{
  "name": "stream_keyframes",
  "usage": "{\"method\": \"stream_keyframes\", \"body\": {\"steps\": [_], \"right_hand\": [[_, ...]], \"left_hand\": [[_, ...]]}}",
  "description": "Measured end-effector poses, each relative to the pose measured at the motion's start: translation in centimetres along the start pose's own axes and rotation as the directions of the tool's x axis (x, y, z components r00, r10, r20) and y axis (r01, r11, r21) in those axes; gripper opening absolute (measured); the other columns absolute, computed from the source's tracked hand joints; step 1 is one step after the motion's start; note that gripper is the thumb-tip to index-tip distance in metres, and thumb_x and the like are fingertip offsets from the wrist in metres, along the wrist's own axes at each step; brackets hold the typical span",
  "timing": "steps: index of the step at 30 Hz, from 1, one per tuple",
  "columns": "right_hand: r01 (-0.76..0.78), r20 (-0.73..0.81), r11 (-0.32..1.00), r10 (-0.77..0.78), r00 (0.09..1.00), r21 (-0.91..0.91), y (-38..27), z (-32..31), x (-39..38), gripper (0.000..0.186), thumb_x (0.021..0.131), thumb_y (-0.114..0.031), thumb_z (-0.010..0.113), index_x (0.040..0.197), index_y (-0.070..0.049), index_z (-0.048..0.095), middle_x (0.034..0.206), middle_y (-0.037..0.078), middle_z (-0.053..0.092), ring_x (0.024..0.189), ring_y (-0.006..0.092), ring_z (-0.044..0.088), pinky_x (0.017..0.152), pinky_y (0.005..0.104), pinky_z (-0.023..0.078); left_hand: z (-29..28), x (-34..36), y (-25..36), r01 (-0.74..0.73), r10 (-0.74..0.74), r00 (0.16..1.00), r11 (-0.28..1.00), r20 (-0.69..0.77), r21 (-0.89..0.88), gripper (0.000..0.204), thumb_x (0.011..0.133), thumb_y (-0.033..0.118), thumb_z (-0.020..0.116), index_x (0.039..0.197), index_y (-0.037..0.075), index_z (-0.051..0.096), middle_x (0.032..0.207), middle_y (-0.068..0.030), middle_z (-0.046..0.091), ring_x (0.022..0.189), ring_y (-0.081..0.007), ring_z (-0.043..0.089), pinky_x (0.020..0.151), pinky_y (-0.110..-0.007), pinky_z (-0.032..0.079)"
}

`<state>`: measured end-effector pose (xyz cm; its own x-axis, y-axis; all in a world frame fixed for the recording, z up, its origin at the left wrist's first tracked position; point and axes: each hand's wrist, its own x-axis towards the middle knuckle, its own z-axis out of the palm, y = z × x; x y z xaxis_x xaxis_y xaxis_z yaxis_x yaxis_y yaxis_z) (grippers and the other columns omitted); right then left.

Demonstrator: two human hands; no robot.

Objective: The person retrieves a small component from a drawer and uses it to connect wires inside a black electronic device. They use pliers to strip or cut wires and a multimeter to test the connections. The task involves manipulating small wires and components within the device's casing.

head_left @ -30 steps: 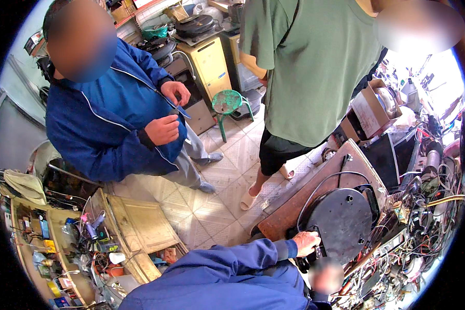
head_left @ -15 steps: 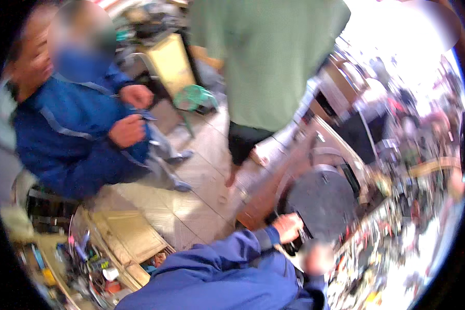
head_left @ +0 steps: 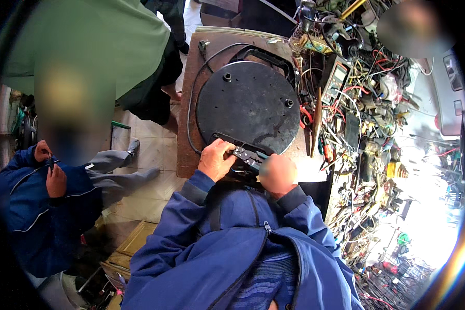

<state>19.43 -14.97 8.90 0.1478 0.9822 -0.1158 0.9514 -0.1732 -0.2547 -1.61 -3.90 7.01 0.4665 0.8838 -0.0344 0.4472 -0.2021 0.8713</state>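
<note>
A round black appliance base (head_left: 248,106) lies on a brown board (head_left: 186,129), with a cord running along its left side and a black handle at its back. At the near edge, my left hand (head_left: 216,160) has its fingers closed beside the head of a pliers-like tool (head_left: 243,155); what they pinch is too small to tell. My right hand (head_left: 278,175), partly blurred, is on that tool's teal handles at the lower right of the appliance.
Tangled cables and tools (head_left: 372,103) crowd the right side, with a multimeter (head_left: 338,77). A person in green (head_left: 129,41) stands upper left; another in a blue jacket (head_left: 51,217) is at left, hands raised. A wooden cabinet (head_left: 129,243) is below, beside the tiled floor (head_left: 139,196).
The view has swung round to the right, bringing the appliance and both my hands to the centre. The two other people now appear farther left.
</note>
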Motion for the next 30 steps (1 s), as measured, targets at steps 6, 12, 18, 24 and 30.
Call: {"method": "stream_keyframes", "body": {"steps": [6, 12, 18, 24, 30], "right_hand": [[-0.046, -0.011, 0.998, 0.046, 0.999, -0.036, -1.0, -1.1, 0.2, 0.023, 0.073, -0.015, 0.071, 0.090, -0.002, 0.063, 0.084, 0.019, 0.067, 0.082, 0.0397, 0.068, 0.074, 0.0524, 0.052], [-0.052, 0.132, 0.997, 0.045, 0.990, 0.051, -0.9, -3.1, 0.2, 0.037, 0.073, -0.013, 0.074, 0.103, 0.001, 0.057, 0.097, 0.023, 0.062, 0.095, 0.0406, 0.063, 0.085, 0.0501, 0.049], [-0.040, 0.151, 0.997, 0.030, 0.988, 0.064, -0.5, -2.8, 0.2, 0.042, 0.072, -0.013, 0.074, 0.107, 0.002, 0.057, 0.099, 0.023, 0.061, 0.096, 0.0416, 0.062, 0.085, 0.0506, 0.048], [-0.024, 0.143, 0.999, 0.020, 0.989, 0.022, -1.0, -3.2, 0.0, 0.055, 0.072, -0.015, 0.074, 0.120, 0.005, 0.055, 0.104, 0.023, 0.059, 0.098, 0.0413, 0.060, 0.086, 0.0503, 0.047], [0.026, 0.076, 1.000, -0.026, 0.997, 0.006, -1.0, -3.3, 0.0, 0.061, 0.073, -0.013, 0.071, 0.128, 0.006, 0.055, 0.104, 0.023, 0.058, 0.098, 0.0401, 0.058, 0.086, 0.0497, 0.046]], "left_hand": [[0.1, -0.2, 1.5, 0.034, -0.028, 0.995, 0.997, -0.091, 0.065, 0.022, 0.077, 0.004, 0.079, 0.098, 0.004, 0.071, 0.090, -0.0111, 0.064, 0.074, -0.0255, 0.066, 0.069, -0.038, 0.054], [0.7, -0.5, 1.6, 0.044, -0.030, 0.994, 0.990, -0.109, 0.131, 0.021, 0.077, 0.004, 0.078, 0.098, 0.003, 0.073, 0.093, -0.0141, 0.066, 0.079, -0.0319, 0.068, 0.073, -0.039, 0.055], [0.7, -0.7, 1.4, 0.092, -0.081, 0.990, 0.990, -0.111, 0.105, 0.018, 0.078, 0.007, 0.077, 0.095, 0.004, 0.075, 0.091, -0.0134, 0.069, 0.083, -0.0331, 0.070, 0.075, -0.041, 0.055], [0.8, -0.7, 1.2, 0.081, -0.063, 0.989, 0.988, -0.132, 0.129, 0.015, 0.078, 0.007, 0.076, 0.093, 0.005, 0.075, 0.092, -0.0121, 0.069, 0.085, -0.0332, 0.070, 0.075, -0.041, 0.055], [0.7, -0.7, 1.3, 0.079, -0.061, 0.989, 0.988, -0.137, 0.132, 0.015, 0.078, 0.007, 0.076, 0.093, 0.006, 0.075, 0.093, -0.0109, 0.070, 0.085, -0.0328, 0.070, 0.075, -0.040, 0.055]]}}
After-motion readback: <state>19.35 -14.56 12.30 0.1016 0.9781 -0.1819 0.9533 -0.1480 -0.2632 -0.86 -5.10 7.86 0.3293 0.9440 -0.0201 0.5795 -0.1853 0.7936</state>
